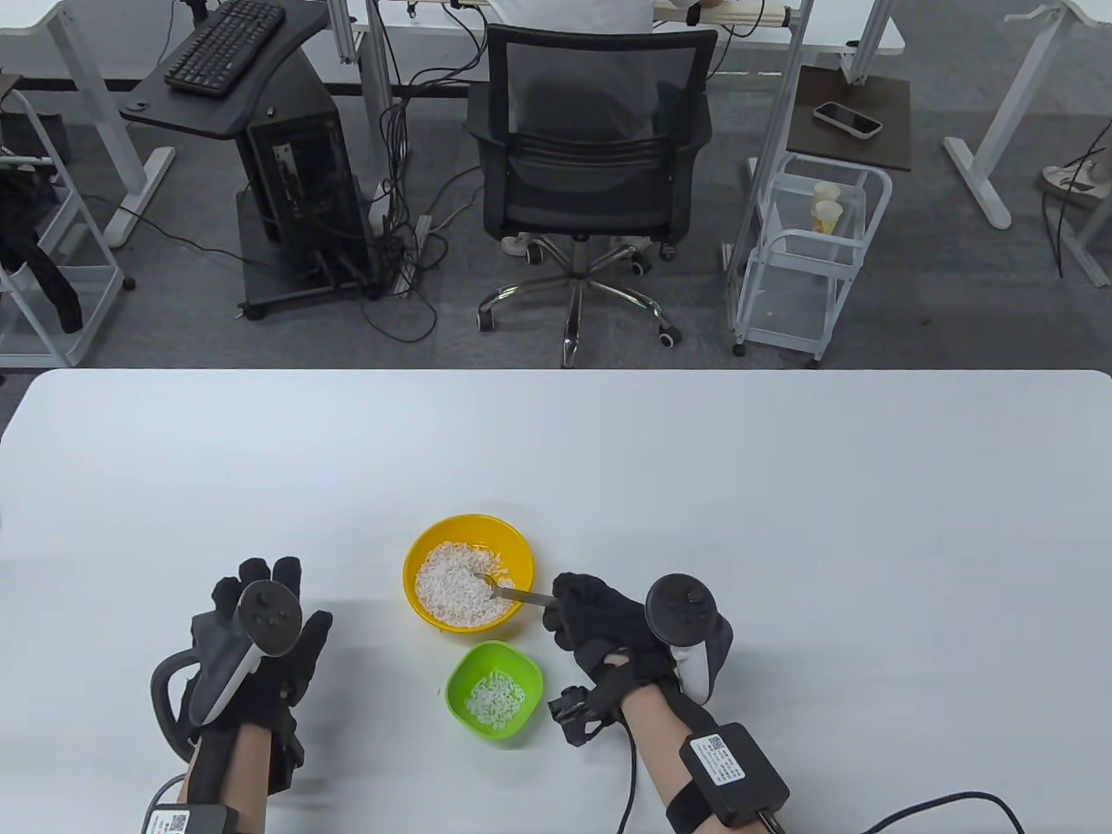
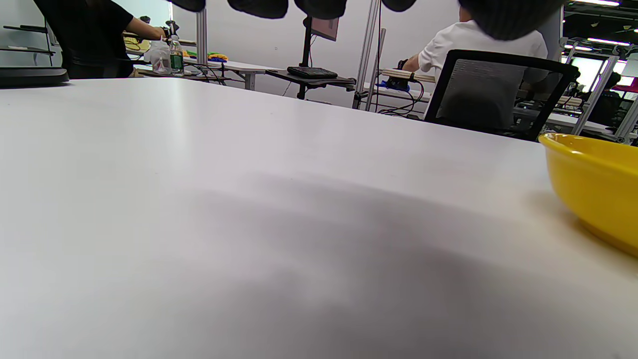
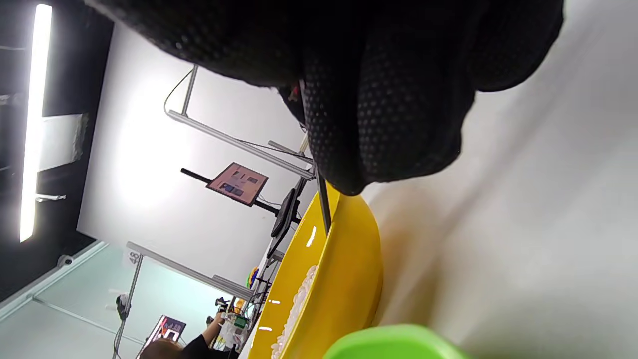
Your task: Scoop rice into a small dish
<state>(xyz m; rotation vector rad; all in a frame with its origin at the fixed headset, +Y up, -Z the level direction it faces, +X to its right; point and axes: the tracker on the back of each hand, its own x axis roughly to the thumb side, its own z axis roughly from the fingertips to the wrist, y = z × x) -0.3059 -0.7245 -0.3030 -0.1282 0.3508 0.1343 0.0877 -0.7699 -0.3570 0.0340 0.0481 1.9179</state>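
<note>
A yellow bowl (image 1: 512, 539) full of white rice (image 1: 456, 585) sits mid-table. A small green dish (image 1: 460, 673) with a little rice stands just in front of it. My right hand (image 1: 599, 621) grips the handle of a metal spoon (image 1: 517, 594), whose tip is dug into the rice of the yellow bowl. In the right wrist view the spoon handle (image 3: 323, 199) runs from my gloved fingers (image 3: 384, 114) over the yellow rim (image 3: 344, 279), with the green dish (image 3: 394, 341) at the bottom. My left hand (image 1: 261, 625) rests flat on the table, fingers spread, holding nothing, left of the bowls.
The white table (image 1: 782, 521) stretches wide to the right and behind the bowls. In the left wrist view the yellow bowl (image 2: 593, 184) sits at the right edge. An office chair (image 1: 591, 174) and a computer cart (image 1: 278, 156) stand beyond the far edge.
</note>
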